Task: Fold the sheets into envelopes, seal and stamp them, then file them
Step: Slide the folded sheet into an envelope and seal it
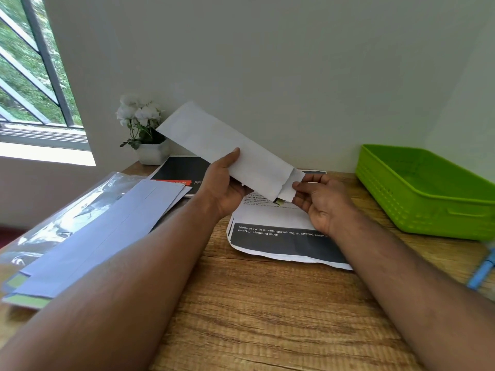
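Note:
A long white envelope is held up over the desk, tilted with its far end high toward the left. My left hand grips its lower edge near the middle. My right hand pinches a folded white sheet that sticks out of the envelope's open right end. Below them a stack of printed sheets with dark bands lies on the wooden desk. Several pale blue envelopes lie fanned at the left, partly under my left forearm.
A green plastic basket stands at the right by the wall. A blue pen-like object lies at the desk's right edge. A white potted plant and a dark booklet sit at the back left. A clear plastic sleeve lies under the blue envelopes.

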